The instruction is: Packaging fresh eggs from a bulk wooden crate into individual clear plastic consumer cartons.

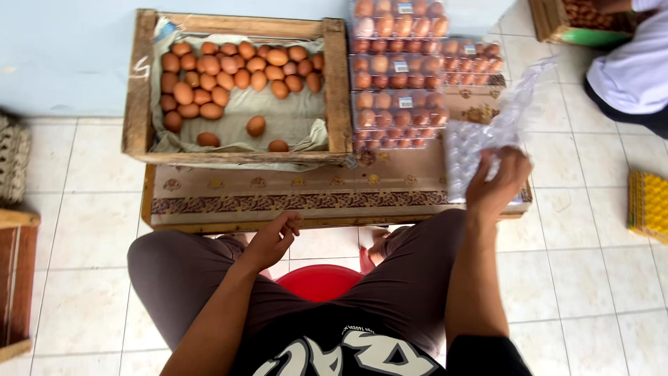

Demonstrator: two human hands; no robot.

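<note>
On the low table, right hand [497, 182] clamps one clear egg tray [480, 143]; left hand [273, 239] loosely curled, empty.

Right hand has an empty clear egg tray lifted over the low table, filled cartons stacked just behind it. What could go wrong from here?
1. The clear tray, held only at one edge by the right hand, looks flimsy and may flex or slip from that grip.
2. Swinging it could knock the stacked filled cartons close behind.
3. Loose eggs in the wooden crate lie unpacked; a bump could crack them.
</note>
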